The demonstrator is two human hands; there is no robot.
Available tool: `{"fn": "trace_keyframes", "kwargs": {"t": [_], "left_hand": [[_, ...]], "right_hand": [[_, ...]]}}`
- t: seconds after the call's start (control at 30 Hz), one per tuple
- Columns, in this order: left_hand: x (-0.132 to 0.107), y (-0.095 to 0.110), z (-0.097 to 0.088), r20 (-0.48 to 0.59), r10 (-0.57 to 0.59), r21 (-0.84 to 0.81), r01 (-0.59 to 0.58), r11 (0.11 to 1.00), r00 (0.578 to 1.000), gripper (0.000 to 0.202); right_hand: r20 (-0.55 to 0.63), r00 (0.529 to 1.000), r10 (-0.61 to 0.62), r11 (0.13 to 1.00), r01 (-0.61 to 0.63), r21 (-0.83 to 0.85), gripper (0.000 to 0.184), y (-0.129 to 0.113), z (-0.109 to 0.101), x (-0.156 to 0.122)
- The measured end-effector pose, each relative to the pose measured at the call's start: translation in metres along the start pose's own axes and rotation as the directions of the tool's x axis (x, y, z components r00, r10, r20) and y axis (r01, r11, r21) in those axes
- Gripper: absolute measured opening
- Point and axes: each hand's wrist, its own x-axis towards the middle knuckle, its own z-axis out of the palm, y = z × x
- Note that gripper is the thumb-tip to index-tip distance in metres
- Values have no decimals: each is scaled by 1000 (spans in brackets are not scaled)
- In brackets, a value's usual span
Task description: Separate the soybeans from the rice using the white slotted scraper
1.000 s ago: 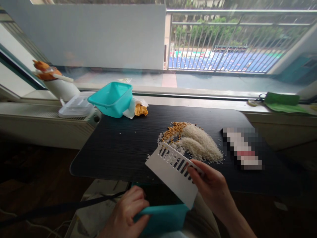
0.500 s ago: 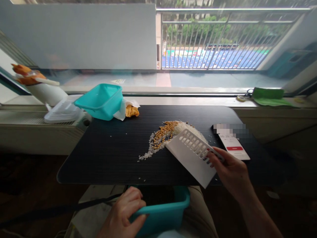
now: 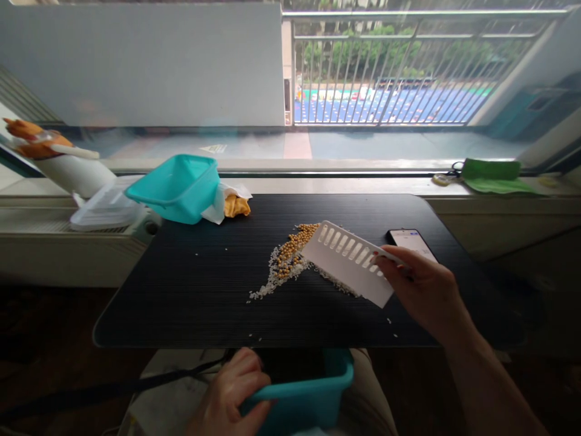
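Rice (image 3: 272, 280) and golden beans (image 3: 290, 251) lie in a loose pile around the middle of the black table (image 3: 172, 290), the beans mostly on the pile's left part, with a thin trail of rice running toward the table's near left. Your right hand (image 3: 424, 290) is over the right half of the table, thumb and fingers pinched together on the right end of a slotted white board (image 3: 345, 269). You hold that board tilted, its row of slots toward the table's far edge and its plain part toward the near edge; it covers much of the pile, and whether its lower edge touches the table you cannot tell from here. Your left hand (image 3: 233, 390) is just below the table's near edge, fingers curled over the rim of a turquoise tub (image 3: 299, 393) and thumb against its outer wall, so the grip is closed on it; the tub's inside is too dark to read. At the table's far left corner you have a turquoise box (image 3: 181, 200), with white paper (image 3: 215, 206) and a crumpled yellow cloth (image 3: 236, 206) just to its right. On the table's right side, a phone (image 3: 411, 239) lies partly hidden by your right hand.
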Motion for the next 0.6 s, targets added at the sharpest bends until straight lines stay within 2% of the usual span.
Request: {"fn": "trace_keyframes", "kwargs": {"t": [0.2,0.6], "left_hand": [[-5,-3,1,-10,10,-5,-10,1000,1000,19],[-7,-5,1,-15,-18,-56,17,998,1000,19]], "right_hand": [[74,976,-203,979,205,-22,15,-8,18,8],[188,950,-248,968,237,80,18,-4,1,-10]]}}
